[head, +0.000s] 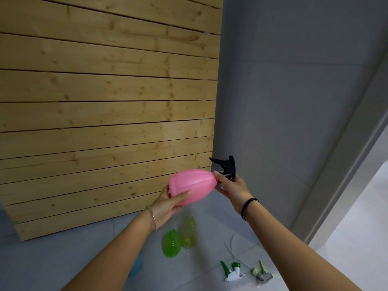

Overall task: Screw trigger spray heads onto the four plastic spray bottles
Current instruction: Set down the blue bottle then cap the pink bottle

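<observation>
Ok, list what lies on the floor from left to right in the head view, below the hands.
Blue bottle, mostly hidden behind the left forearm → green bottle → yellow-green bottle → green-and-white trigger spray head → grey and yellow-green trigger spray head.

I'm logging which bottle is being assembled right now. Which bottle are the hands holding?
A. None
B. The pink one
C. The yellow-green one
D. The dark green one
B: the left hand grips the pink bottle while the right hand holds the black spray head at its neck; both green bottles lie on the floor.
</observation>
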{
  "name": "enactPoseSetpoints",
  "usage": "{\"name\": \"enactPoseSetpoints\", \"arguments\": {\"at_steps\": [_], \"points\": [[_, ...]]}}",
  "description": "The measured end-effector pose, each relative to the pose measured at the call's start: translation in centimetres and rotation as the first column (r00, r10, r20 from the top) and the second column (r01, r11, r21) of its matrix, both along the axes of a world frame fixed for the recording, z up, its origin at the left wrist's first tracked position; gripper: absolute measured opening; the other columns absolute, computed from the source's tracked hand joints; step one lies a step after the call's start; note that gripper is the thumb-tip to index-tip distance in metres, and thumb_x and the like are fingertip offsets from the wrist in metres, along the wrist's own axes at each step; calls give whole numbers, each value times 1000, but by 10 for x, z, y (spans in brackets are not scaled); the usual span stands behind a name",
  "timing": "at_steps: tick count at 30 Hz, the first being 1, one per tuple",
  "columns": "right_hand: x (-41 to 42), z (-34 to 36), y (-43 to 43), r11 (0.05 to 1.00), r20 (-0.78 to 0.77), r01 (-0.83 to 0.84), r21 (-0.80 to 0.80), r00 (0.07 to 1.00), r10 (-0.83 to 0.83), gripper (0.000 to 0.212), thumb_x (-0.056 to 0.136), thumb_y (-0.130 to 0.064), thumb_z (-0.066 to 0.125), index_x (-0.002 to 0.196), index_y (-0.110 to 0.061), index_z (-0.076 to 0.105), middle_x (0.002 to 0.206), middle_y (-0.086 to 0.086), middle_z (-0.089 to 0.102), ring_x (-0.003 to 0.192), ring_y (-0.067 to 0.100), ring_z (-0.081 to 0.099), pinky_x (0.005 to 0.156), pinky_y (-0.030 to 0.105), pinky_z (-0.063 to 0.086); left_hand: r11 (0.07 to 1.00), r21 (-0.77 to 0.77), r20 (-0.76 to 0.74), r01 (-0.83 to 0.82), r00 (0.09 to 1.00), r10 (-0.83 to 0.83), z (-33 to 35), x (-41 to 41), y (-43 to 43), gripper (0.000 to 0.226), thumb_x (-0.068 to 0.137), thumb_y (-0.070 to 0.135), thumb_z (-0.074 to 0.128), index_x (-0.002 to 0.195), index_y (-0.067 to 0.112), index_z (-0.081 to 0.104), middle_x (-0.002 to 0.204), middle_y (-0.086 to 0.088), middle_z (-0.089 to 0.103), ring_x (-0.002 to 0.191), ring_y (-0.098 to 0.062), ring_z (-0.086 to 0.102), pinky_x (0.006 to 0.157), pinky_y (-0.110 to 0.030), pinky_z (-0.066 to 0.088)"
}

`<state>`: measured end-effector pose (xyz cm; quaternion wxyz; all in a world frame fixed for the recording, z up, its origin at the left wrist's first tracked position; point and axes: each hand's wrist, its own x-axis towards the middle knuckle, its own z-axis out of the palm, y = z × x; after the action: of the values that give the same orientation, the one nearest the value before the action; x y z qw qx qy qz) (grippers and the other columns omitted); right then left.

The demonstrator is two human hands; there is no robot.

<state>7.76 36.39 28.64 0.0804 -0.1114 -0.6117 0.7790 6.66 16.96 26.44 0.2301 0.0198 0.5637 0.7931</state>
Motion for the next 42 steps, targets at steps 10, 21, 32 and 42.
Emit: {"name": "enactPoseSetpoints", "arguments": {"at_steps": [10, 21, 32, 42], "points": [[1, 0, -7, 998, -36, -58, 27, 998, 59, 15, 83, -11, 69, 94, -11, 58, 98, 9, 66, 96, 22, 63, 99, 38, 50, 997, -72, 186, 2, 983, 12, 2, 2, -2, 75, 73, 63, 57, 135, 27, 34, 129, -17, 51, 104, -36, 62, 69, -44, 61], [-3, 10, -24, 993, -38, 62, -103, 997, -66, 34, 85, -8, 66, 114, 8, 57, 115, 24, 64, 103, 27, 63, 93, 32, 50, 923, -100, -289, -371, 899, 330, 3, -7, -4, 36, 80, 32, 70, 108, 26, 49, 106, 2, 55, 88, -9, 58, 48, -18, 54], [-21, 12, -62, 997, -17, 41, -61, 999, -42, 10, 83, -9, 69, 82, -13, 60, 89, 7, 67, 77, 13, 65, 77, 24, 56, 924, -143, -204, -353, 925, 322, -3, -22, -40, 34, 82, 41, 63, 112, 32, 48, 123, -3, 51, 104, -23, 59, 53, -27, 59], [-68, 6, -92, 906, 82, -400, -136, 907, 413, 39, 88, -53, 50, 108, -23, 65, 116, -4, 68, 110, 11, 61, 93, 33, 50, 977, -43, 73, -210, 975, 212, -22, -52, -100, 54, 88, 60, 36, 131, 29, 38, 132, -10, 50, 113, -28, 55, 88, -41, 50]]}}
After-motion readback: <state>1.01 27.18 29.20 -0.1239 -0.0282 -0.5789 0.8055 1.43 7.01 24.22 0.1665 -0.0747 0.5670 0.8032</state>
